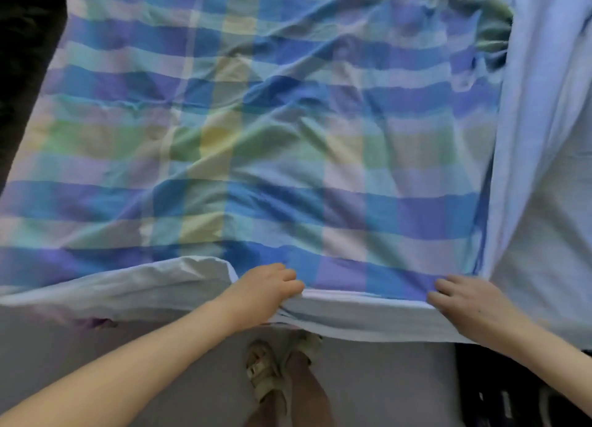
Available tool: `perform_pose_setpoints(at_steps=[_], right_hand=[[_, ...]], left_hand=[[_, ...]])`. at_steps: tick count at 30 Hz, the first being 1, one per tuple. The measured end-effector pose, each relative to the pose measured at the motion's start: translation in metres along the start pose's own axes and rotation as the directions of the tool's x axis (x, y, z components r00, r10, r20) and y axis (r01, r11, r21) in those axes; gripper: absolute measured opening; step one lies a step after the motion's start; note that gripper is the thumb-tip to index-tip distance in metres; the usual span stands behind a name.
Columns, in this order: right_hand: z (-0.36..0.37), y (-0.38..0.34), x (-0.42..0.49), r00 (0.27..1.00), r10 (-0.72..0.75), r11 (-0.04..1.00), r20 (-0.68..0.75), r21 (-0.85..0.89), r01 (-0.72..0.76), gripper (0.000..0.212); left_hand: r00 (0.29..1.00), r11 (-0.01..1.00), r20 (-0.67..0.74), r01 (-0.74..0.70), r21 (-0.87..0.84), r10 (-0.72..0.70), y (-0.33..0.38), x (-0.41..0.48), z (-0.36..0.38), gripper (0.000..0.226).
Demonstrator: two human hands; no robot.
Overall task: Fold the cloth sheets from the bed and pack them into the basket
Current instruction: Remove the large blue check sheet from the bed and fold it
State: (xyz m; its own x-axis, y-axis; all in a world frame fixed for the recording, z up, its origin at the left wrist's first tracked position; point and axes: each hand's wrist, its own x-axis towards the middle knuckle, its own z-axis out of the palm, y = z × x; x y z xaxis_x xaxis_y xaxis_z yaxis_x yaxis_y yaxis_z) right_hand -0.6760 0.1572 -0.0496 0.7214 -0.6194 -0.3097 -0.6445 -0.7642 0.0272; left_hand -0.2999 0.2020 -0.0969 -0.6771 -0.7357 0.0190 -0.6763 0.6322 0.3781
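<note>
A checked cloth sheet (256,131) in blue, purple, green and pale yellow squares lies spread and wrinkled over the bed (368,321), covering nearly the whole top of it. Along the near edge the sheet's plain white underside is turned up in a fold, and the left hand (266,290) grips that edge with its fingers curled into the bunched fabric. The right hand (464,301) rests near the sheet's near right corner, fingers bent over the edge and pressing on the cloth; whether it truly pinches the fabric cannot be told. The two hands are well apart along the same edge. To the right, a plain pale blue-white sheet (544,138) lies beside the checked one, overlapping its right border. Below the bed's edge the person's feet in strapped sandals (272,372) stand on a grey floor (96,346). At the lower right is a dark object, too dim to identify.
</note>
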Motion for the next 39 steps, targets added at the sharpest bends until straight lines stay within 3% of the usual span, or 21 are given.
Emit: perform_pose_setpoints(at_steps=[1, 3, 5, 6, 8, 11, 13, 14, 15, 16, 17, 19, 21, 25, 26, 28, 30, 32, 35, 37, 39], right_hand=[[0.016, -0.020, -0.010, 0.992, 0.047, 0.998, 0.119, 0.031, -0.051, 0.059], [0.047, -0.044, -0.014, 0.979, 0.108, 0.988, 0.175, 0.090, -0.125, 0.075], [0.059, -0.059, -0.003, 0.973, 0.163, 0.975, 0.163, 0.123, -0.184, 0.067], [0.061, -0.065, 0.005, 0.968, 0.199, 0.967, 0.150, 0.127, -0.219, 0.058], [0.065, -0.080, 0.021, 0.962, 0.223, 0.959, 0.157, 0.141, -0.245, 0.048], [0.067, -0.113, 0.043, 0.967, 0.151, 0.966, 0.204, 0.178, -0.189, 0.048], [0.068, -0.128, 0.051, 0.973, 0.102, 0.964, 0.208, 0.220, -0.148, 0.050], [0.067, -0.129, 0.050, 0.972, 0.102, 0.960, 0.209, 0.236, -0.152, 0.051], [0.065, -0.133, 0.049, 0.975, 0.094, 0.956, 0.203, 0.255, -0.146, 0.053], [0.067, -0.136, 0.047, 0.979, 0.082, 0.953, 0.188, 0.273, -0.132, 0.061], [0.068, -0.134, 0.042, 0.982, 0.074, 0.949, 0.174, 0.289, -0.122, 0.073], [0.071, -0.130, 0.034, 0.982, 0.079, 0.952, 0.169, 0.280, -0.125, 0.082], [0.072, -0.123, 0.021, 0.970, 0.134, 0.951, 0.201, 0.248, -0.182, 0.073], [0.069, -0.117, 0.016, 0.949, 0.223, 0.923, 0.221, 0.265, -0.279, 0.065], [0.068, -0.117, 0.017, 0.956, 0.215, 0.931, 0.197, 0.253, -0.261, 0.066], [0.065, -0.118, 0.021, 0.976, 0.167, 0.954, 0.143, 0.225, -0.196, 0.062], [0.066, -0.121, 0.021, 0.993, 0.087, 0.977, 0.083, 0.189, -0.101, 0.040], [0.073, -0.124, 0.018, 1.000, 0.021, 0.992, 0.019, 0.128, -0.024, 0.023], [0.084, -0.125, 0.013, 0.999, -0.048, 0.999, -0.008, 0.018, 0.048, 0.028], [0.086, -0.126, 0.008, 0.997, -0.077, 0.997, -0.015, -0.013, 0.076, 0.033], [0.088, -0.128, 0.004, 0.997, -0.078, 0.997, -0.028, -0.020, 0.078, 0.033]], left_hand=[[0.998, 1.000, 0.049, 0.031, -0.001, -0.031, 0.008, -0.012, 0.007, 0.049], [0.983, 0.987, 0.087, 0.161, 0.020, -0.162, 0.009, -0.027, 0.018, 0.044], [0.921, 0.921, 0.012, 0.390, -0.002, -0.390, 0.010, -0.042, 0.023, 0.040], [0.854, 0.856, -0.054, 0.515, -0.045, -0.517, 0.010, -0.049, 0.025, 0.038], [0.624, 0.645, -0.166, 0.746, -0.164, -0.764, 0.014, -0.069, 0.029, 0.031], [0.115, 0.156, -0.120, 0.888, -0.433, -0.986, 0.019, -0.105, 0.036, 0.022], [-0.245, -0.224, 0.063, 0.717, -0.660, -0.968, 0.011, -0.121, 0.039, 0.015], [-0.368, -0.387, 0.208, 0.523, -0.760, -0.906, 0.004, -0.123, 0.041, 0.016], [-0.427, -0.490, 0.356, 0.264, -0.831, -0.832, -0.006, -0.131, 0.042, 0.017], [-0.400, -0.555, 0.508, 0.003, -0.832, -0.763, -0.017, -0.137, 0.041, 0.012], [-0.331, -0.590, 0.623, -0.205, -0.781, -0.709, -0.028, -0.140, 0.041, 0.012], [-0.272, -0.602, 0.716, -0.398, -0.692, -0.643, -0.046, -0.148, 0.043, 0.028], [-0.277, -0.609, 0.722, -0.395, -0.687, -0.634, -0.056, -0.150, 0.047, 0.032], [-0.262, -0.568, 0.708, -0.445, -0.692, -0.656, -0.064, -0.173, 0.078, 0.073], [-0.289, -0.550, 0.691, -0.438, -0.711, -0.663, -0.055, -0.176, 0.078, 0.071], [-0.421, -0.562, 0.615, -0.258, -0.786, -0.666, -0.037, -0.179, 0.071, 0.055], [-0.512, -0.573, 0.550, -0.131, -0.809, -0.660, -0.029, -0.186, 0.074, 0.042], [-0.562, -0.520, 0.481, -0.104, -0.848, -0.673, -0.030, -0.184, 0.068, 0.034], [-0.464, -0.510, 0.501, -0.116, -0.852, -0.731, -0.040, -0.169, 0.050, 0.040], [-0.390, -0.568, 0.556, -0.097, -0.817, -0.734, -0.051, -0.157, 0.040, 0.044], [-0.377, -0.600, 0.579, -0.073, -0.796, -0.723, -0.065, -0.151, 0.041, 0.037]])
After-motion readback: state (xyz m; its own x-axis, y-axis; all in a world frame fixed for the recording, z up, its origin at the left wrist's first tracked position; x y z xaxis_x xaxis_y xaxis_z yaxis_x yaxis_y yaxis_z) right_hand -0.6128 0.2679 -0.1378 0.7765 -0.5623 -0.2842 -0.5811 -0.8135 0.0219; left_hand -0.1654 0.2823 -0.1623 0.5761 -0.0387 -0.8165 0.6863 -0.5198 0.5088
